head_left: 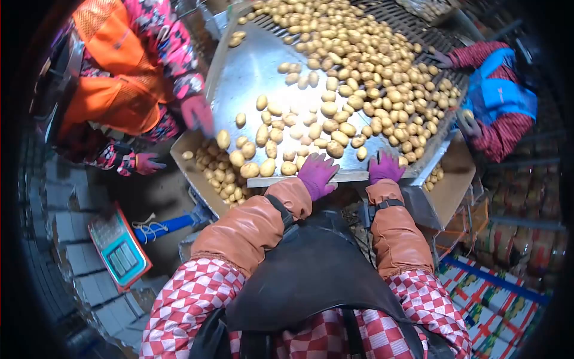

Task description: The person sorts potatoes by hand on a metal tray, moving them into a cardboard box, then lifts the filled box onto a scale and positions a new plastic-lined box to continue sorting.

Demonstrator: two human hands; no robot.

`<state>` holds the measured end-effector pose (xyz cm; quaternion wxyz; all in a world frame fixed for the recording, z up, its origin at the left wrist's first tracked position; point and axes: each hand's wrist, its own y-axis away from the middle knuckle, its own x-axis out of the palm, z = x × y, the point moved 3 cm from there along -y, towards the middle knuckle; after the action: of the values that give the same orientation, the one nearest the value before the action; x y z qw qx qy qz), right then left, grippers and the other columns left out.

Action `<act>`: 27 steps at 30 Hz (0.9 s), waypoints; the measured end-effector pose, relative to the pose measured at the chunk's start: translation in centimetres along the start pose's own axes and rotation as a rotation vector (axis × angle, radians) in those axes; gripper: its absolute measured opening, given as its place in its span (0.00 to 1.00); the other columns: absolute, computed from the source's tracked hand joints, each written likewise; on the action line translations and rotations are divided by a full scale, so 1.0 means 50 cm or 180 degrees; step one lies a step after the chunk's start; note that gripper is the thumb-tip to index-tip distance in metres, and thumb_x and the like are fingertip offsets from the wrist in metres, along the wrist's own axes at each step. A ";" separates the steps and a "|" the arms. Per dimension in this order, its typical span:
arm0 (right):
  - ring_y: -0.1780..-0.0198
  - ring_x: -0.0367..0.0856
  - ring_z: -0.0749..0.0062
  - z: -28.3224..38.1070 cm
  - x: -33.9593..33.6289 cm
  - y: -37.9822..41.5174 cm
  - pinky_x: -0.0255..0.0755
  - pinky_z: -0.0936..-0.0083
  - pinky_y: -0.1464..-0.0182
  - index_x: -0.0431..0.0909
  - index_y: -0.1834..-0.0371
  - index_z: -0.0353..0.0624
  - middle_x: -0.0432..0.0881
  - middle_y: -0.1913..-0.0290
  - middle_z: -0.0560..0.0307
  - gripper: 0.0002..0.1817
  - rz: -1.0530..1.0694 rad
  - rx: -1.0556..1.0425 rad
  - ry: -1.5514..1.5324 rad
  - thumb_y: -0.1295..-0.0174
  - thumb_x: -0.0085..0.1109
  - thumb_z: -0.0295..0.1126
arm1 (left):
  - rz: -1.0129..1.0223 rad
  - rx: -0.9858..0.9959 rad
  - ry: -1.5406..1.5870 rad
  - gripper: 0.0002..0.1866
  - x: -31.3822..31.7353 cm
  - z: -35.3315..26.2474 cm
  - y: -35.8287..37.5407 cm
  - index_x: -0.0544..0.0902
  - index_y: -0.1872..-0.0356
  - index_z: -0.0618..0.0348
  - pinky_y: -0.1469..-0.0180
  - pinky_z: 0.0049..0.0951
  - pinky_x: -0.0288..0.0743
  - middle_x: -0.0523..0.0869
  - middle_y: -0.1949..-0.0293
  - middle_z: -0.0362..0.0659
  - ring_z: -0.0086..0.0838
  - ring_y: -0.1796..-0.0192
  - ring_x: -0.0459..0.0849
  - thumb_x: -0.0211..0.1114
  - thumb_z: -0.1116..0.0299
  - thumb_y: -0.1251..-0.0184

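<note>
Many yellow potatoes (353,66) lie spread over a sloping metal sorting table (251,72). My left hand (315,173), in a purple glove, rests with fingers spread at the table's near edge, beside a few potatoes (269,166). My right hand (385,167), also purple-gloved, lies flat on the same edge just right of it, fingers apart. Neither hand holds a potato. Brown sleeve covers wrap both forearms.
A cardboard box (182,157) filled with potatoes sits below the table's left corner; another box (457,179) is at the right. A person in orange (119,78) works on the left, another in blue (496,90) on the right. A scale (119,248) stands lower left.
</note>
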<state>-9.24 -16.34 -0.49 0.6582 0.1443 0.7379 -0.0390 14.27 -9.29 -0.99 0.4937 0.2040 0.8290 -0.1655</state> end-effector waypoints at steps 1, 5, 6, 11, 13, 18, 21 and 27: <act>0.25 0.56 0.60 -0.002 -0.023 -0.037 0.38 0.37 0.27 0.64 0.28 0.64 0.62 0.26 0.64 0.32 -0.0116 0.0036 0.0046 0.37 0.46 0.57 | -0.0122 -0.0018 -0.0014 0.34 -0.013 0.018 -0.039 0.72 0.36 0.49 0.30 0.53 0.53 0.74 0.37 0.49 0.50 0.31 0.66 0.67 0.51 0.44; 0.25 0.56 0.60 0.015 0.011 -0.003 0.40 0.35 0.28 0.62 0.27 0.63 0.62 0.26 0.62 0.33 0.0200 -0.0129 0.0134 0.37 0.47 0.56 | -0.0500 -0.0054 0.0448 0.29 0.003 0.054 0.049 0.77 0.40 0.50 0.29 0.54 0.53 0.75 0.37 0.50 0.51 0.31 0.66 0.66 0.52 0.43; 0.25 0.56 0.60 0.022 0.003 0.001 0.41 0.35 0.29 0.62 0.27 0.63 0.62 0.26 0.62 0.33 0.0247 -0.0106 0.0129 0.37 0.48 0.55 | -0.0680 0.0096 0.0532 0.29 -0.006 0.051 0.066 0.78 0.41 0.50 0.30 0.55 0.54 0.75 0.37 0.50 0.52 0.32 0.67 0.66 0.52 0.43; 0.25 0.55 0.57 0.005 0.031 0.010 0.42 0.34 0.29 0.61 0.27 0.60 0.61 0.25 0.62 0.36 0.0172 -0.0126 0.0066 0.37 0.49 0.57 | -0.0460 0.0442 0.1552 0.24 -0.023 0.071 0.147 0.79 0.41 0.50 0.32 0.49 0.61 0.79 0.42 0.49 0.49 0.36 0.72 0.65 0.56 0.38; 0.25 0.56 0.57 -0.013 0.052 0.011 0.42 0.33 0.29 0.61 0.27 0.58 0.61 0.25 0.61 0.37 0.0177 -0.0165 0.0132 0.38 0.50 0.58 | -0.0130 0.0099 0.2400 0.18 -0.092 0.074 0.221 0.81 0.44 0.52 0.36 0.40 0.69 0.82 0.46 0.51 0.45 0.40 0.77 0.62 0.59 0.33; 0.25 0.57 0.59 -0.022 0.059 0.025 0.39 0.33 0.29 0.63 0.27 0.56 0.62 0.26 0.57 0.36 0.0224 -0.0140 0.0090 0.38 0.50 0.57 | -0.0227 -0.1359 0.2824 0.15 -0.109 0.134 0.457 0.84 0.51 0.58 0.45 0.31 0.76 0.87 0.53 0.48 0.35 0.49 0.85 0.63 0.63 0.34; 0.25 0.58 0.61 -0.033 0.062 0.019 0.38 0.34 0.28 0.61 0.27 0.56 0.63 0.26 0.59 0.36 0.0206 -0.0115 0.0255 0.37 0.49 0.57 | 0.0049 -0.2235 0.3088 0.15 -0.002 0.140 0.572 0.85 0.51 0.56 0.44 0.31 0.76 0.87 0.54 0.46 0.33 0.50 0.85 0.63 0.62 0.36; 0.25 0.57 0.63 -0.038 0.069 0.021 0.39 0.34 0.29 0.60 0.26 0.58 0.62 0.26 0.61 0.37 0.0300 -0.0103 0.0159 0.38 0.49 0.57 | 0.0432 -0.2852 0.2368 0.13 0.125 0.168 0.660 0.86 0.53 0.54 0.46 0.32 0.77 0.88 0.56 0.46 0.34 0.52 0.86 0.62 0.63 0.36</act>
<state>-11.09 -14.33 -3.51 0.6429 0.1692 0.7470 0.0076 34.44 16.24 -12.77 0.2171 0.0724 0.9208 0.3157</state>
